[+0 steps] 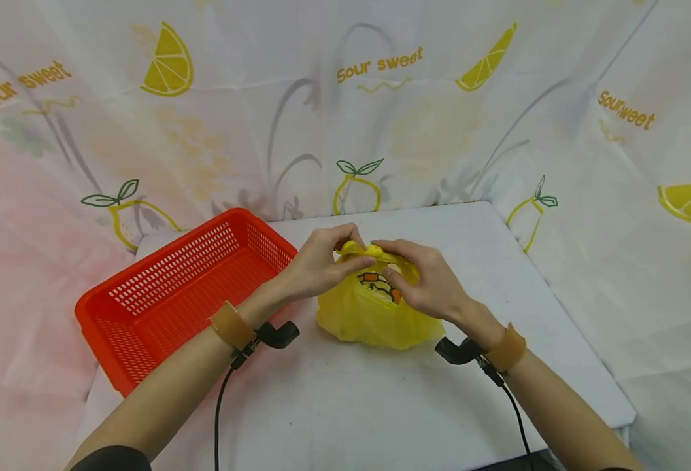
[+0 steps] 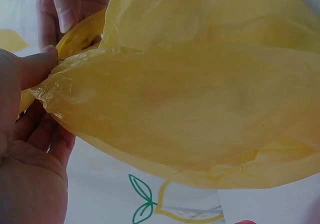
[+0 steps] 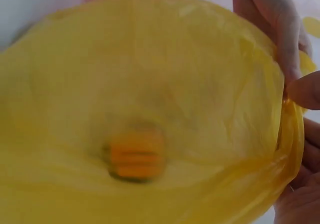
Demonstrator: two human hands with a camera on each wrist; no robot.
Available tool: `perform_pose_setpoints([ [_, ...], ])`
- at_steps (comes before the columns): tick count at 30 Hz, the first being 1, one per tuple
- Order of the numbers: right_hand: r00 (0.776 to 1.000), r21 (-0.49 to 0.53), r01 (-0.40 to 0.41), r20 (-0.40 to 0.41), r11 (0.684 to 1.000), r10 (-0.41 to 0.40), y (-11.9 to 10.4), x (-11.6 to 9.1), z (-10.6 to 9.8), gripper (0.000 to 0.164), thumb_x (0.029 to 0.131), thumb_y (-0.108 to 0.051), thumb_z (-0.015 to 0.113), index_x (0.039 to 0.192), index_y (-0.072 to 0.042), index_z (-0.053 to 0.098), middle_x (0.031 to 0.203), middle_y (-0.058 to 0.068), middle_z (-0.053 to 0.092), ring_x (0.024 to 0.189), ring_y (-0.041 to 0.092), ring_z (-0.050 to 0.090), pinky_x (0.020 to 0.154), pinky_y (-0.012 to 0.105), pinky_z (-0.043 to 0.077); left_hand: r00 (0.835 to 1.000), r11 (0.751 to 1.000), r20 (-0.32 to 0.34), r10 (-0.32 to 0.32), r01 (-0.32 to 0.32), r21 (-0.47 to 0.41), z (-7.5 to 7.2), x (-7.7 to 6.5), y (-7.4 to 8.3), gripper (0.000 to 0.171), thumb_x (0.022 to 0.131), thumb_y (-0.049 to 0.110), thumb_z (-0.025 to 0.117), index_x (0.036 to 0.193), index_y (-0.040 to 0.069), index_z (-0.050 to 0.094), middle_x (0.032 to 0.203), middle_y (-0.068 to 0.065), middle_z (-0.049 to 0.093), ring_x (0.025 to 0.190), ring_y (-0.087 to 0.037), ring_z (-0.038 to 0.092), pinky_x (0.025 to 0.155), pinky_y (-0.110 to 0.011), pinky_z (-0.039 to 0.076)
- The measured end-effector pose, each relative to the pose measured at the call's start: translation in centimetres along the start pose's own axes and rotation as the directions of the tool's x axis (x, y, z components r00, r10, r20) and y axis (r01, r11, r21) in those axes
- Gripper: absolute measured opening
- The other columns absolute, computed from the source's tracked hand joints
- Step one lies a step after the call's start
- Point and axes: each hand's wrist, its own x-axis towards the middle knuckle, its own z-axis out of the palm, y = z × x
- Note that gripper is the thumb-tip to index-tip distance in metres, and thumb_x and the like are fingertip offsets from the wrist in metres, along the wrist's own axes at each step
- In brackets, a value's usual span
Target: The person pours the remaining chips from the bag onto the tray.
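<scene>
A yellow plastic bag [image 1: 374,324], bulging at the bottom, rests on the white table with a black and orange print on its side. My left hand [image 1: 316,261] pinches the bag's gathered top between thumb and fingers. Opposite it, my right hand [image 1: 433,281] holds the bag's upper edge, its thumb near a gap in the plastic. In the left wrist view, the crumpled plastic [image 2: 65,79] runs between the left thumb and fingers. The right wrist view shows an orange patch [image 3: 135,156] on the bag, blurred. The bag's contents are hidden.
A red perforated plastic basket [image 1: 157,284] stands left of the bag, partly behind my left forearm. The white tabletop [image 1: 345,405] extends in front and to the right. A white curtain [image 1: 298,39] with lemon prints surrounds the table. Black cables [image 1: 218,405] trail from both wrist cameras.
</scene>
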Motion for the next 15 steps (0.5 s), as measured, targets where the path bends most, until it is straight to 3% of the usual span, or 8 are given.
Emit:
perform_pose_setpoints([
  [4,0.998,0.029,-0.057,0.012,0.998,0.056,-0.4,0.0,0.3,0.050,0.090,-0.020,0.066,0.137,-0.018,0.051,0.133,-0.002,0.057,0.117,0.016,0.058,0.101,0.037,0.044,1.000,1.000,-0.007,-0.005,0.005,0.030,0.2,0.1,-1.5,0.020,0.084,0.024,0.074,0.083,0.016,0.056,0.076,0.006,0.055,0.076,-0.010,0.050,0.067,-0.034,0.042],
  [10,0.990,0.105,-0.141,0.037,0.984,0.138,-0.6,0.1,0.2,0.052,0.088,-0.023,0.070,0.136,-0.022,0.051,0.132,-0.006,0.056,0.119,0.011,0.055,0.101,0.033,0.044,1.000,0.999,-0.012,-0.001,0.002,0.047,0.1,0.1,-2.0,0.020,0.084,0.029,0.073,0.085,0.020,0.056,0.078,0.007,0.055,0.077,-0.011,0.050,0.066,-0.034,0.043],
  [15,0.977,0.157,-0.206,0.090,0.966,0.194,-1.8,0.2,-0.2,0.061,0.081,-0.009,0.076,0.136,-0.018,0.051,0.127,-0.007,0.057,0.110,0.011,0.056,0.093,0.029,0.048,1.000,0.998,-0.017,-0.002,0.003,0.069,0.2,0.2,-1.9,0.020,0.084,0.030,0.073,0.085,0.022,0.055,0.076,0.008,0.054,0.075,-0.013,0.048,0.065,-0.038,0.041],
])
